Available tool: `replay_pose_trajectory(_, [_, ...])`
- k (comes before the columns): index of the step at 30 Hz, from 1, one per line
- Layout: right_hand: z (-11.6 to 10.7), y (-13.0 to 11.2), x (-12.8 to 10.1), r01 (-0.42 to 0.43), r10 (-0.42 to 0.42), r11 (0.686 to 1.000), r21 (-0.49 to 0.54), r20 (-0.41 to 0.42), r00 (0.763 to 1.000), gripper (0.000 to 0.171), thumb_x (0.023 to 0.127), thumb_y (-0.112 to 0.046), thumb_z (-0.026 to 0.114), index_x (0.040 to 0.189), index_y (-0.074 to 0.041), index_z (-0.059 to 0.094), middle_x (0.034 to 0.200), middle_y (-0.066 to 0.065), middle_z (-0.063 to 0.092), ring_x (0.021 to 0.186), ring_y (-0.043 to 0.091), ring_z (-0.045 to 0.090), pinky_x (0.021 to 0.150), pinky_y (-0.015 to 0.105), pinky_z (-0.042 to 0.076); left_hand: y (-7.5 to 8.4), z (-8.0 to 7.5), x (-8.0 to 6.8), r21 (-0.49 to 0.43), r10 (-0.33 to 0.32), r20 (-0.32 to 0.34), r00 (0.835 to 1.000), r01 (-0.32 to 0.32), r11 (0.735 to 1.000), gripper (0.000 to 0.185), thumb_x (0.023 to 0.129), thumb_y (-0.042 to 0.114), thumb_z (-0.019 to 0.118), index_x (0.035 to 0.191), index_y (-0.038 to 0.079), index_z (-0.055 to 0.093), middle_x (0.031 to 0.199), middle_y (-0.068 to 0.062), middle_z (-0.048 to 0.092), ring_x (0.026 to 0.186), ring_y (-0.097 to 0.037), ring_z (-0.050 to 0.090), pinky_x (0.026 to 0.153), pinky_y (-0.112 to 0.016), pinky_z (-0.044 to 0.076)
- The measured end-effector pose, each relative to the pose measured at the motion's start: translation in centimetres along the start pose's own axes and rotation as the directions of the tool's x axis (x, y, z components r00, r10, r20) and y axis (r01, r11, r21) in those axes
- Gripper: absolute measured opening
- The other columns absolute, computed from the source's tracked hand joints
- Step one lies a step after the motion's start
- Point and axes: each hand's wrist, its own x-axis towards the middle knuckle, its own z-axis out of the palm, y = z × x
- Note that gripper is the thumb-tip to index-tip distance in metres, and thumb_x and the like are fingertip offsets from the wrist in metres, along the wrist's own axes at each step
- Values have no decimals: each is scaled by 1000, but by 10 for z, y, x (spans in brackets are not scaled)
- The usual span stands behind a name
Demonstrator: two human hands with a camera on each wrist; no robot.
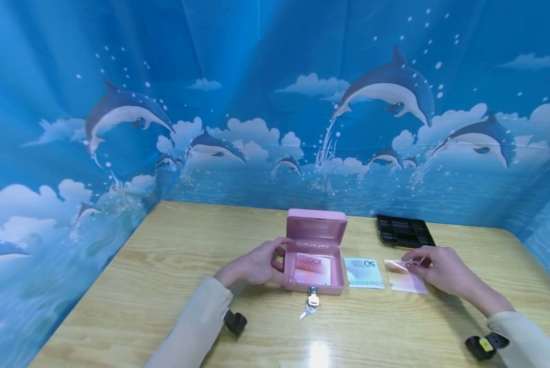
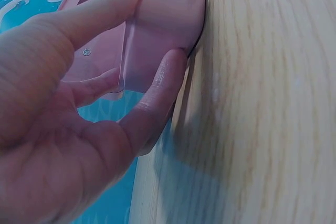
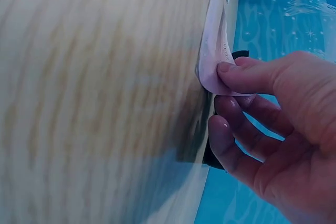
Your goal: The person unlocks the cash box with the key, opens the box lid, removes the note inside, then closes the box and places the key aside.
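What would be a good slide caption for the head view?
Left hand holds the open pink box while right hand pinches a banknote on the table.

A glossy pink metal cash box [image 1: 315,250] holds a reddish-pink banknote [image 1: 312,269]. Right of it lie a pale blue-green banknote [image 1: 364,272] and a pinkish note [image 1: 406,276]. Far right sits a black plastic tray [image 1: 405,231]. The wooden table [image 1: 164,286] shows light yellow grain; the backdrop [image 1: 256,102] is blue with grey-white dolphins.
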Motion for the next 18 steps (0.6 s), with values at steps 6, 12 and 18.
replay_pose_trajectory(6, [3,2,2,-7,8,1000,-15,19,1000,15,84,-8,81,97,-13,79,85,-3,72,69,0,55,56,21,46,0,0,-1,1,-12,-1,1000,12,1000,91,81,15,87,157,19,35,131,-11,57,110,-22,66,102,-42,57])
replay_pose_trajectory(12, [4,0,2,1,-1,1000,-30,5,1000,13,83,-8,81,95,-14,79,85,-5,69,68,-2,52,56,20,46,2,0,-1,-5,-19,-4,1000,19,1000,92,81,16,87,157,21,35,133,-11,56,111,-22,65,102,-42,57])
replay_pose_trajectory(18, [3,-2,1,-10,10,999,-39,2,1000,11,82,-9,81,91,-16,79,88,-3,67,70,0,53,57,20,47,2,0,-1,-18,-26,-6,1000,26,1000,92,80,15,88,156,21,36,133,-12,56,111,-22,66,103,-43,56])
